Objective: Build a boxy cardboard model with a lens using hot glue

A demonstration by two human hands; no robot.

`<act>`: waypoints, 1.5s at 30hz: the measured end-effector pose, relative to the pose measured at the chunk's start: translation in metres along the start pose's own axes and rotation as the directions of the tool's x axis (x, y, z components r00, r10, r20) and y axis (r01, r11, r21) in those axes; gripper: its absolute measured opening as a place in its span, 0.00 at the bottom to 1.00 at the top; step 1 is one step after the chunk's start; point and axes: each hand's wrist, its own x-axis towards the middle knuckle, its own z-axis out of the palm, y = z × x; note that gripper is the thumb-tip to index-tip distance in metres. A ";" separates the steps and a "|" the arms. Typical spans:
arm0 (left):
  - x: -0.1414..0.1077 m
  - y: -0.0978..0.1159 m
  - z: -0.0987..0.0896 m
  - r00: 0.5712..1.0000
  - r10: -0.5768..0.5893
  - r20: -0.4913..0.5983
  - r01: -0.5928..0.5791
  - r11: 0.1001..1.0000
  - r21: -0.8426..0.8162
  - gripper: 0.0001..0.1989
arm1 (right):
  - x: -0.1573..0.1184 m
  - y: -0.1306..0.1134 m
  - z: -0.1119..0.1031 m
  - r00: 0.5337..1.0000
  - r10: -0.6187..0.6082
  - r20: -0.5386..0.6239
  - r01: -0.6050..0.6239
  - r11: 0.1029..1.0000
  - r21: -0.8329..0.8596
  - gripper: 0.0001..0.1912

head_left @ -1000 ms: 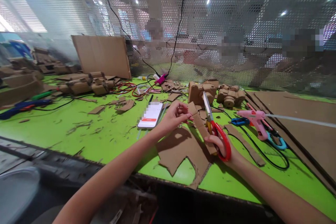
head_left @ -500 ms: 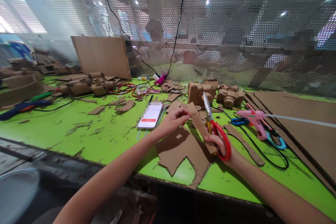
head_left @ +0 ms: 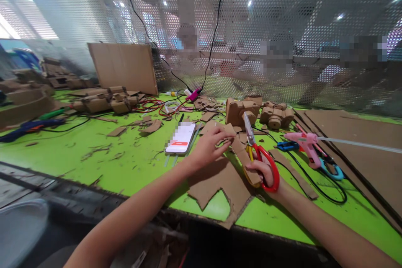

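My right hand holds red-handled scissors, blades up, together with a narrow cardboard strip that slants up to the left. At the strip's upper end is my left hand, its fingers spread and the fingertips against or just beside the strip; contact is hard to make out. Under both hands a larger cardboard piece with cut-out edges lies on the green table. Left of my left hand lies a phone with a lit screen.
A pink glue gun and its cable lie at right, beside a large cardboard sheet. Cardboard camera-like models stand behind my hands. Scraps, red wires and more models are at left, before an upright board.
My left hand has moved slightly right along the strip's upper end, and its fingers have spread from a pinch. My right hand still holds the scissors and strip, nearly unmoved.
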 end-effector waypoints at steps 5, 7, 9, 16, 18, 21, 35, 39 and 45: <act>-0.003 0.000 0.002 0.980 0.198 -0.017 -0.191 0.962 0.197 0.12 | -0.005 -0.005 0.004 0.999 0.020 0.032 -0.020 1.000 -0.005 0.12; -0.002 -0.002 0.001 0.976 0.217 -0.021 -0.208 0.955 0.213 0.12 | -0.007 -0.010 0.006 0.999 -0.028 0.033 0.031 0.996 -0.085 0.12; 0.000 -0.004 -0.002 0.969 0.246 0.015 -0.242 0.941 0.236 0.13 | -0.008 -0.015 0.007 0.996 -0.086 0.033 0.090 0.985 -0.144 0.12; 0.004 -0.012 -0.017 0.922 0.252 0.295 -0.330 0.909 0.254 0.16 | -0.007 -0.012 0.009 0.992 -0.126 0.028 0.128 0.980 -0.151 0.13; 0.004 -0.012 -0.018 0.921 0.171 0.350 -0.262 0.937 0.231 0.14 | -0.006 -0.010 0.009 0.992 -0.122 0.030 0.125 0.983 -0.133 0.13; 0.003 -0.012 -0.017 0.911 0.089 0.402 -0.190 0.958 0.217 0.13 | -0.006 -0.007 0.009 0.993 -0.116 0.039 0.119 0.987 -0.109 0.12; 0.003 0.004 -0.010 0.912 -0.089 0.402 -0.095 0.904 0.416 0.12 | -0.004 -0.002 0.010 0.992 -0.120 0.043 0.122 0.990 -0.075 0.11; 0.002 0.006 -0.008 0.906 -0.093 0.413 -0.124 0.874 0.469 0.13 | -0.003 -0.002 0.009 0.990 -0.130 0.047 0.134 0.987 -0.092 0.11; 0.001 0.008 -0.004 0.894 -0.082 0.441 -0.177 0.839 0.514 0.12 | -0.002 0.001 0.008 0.989 -0.139 0.055 0.144 0.985 -0.091 0.11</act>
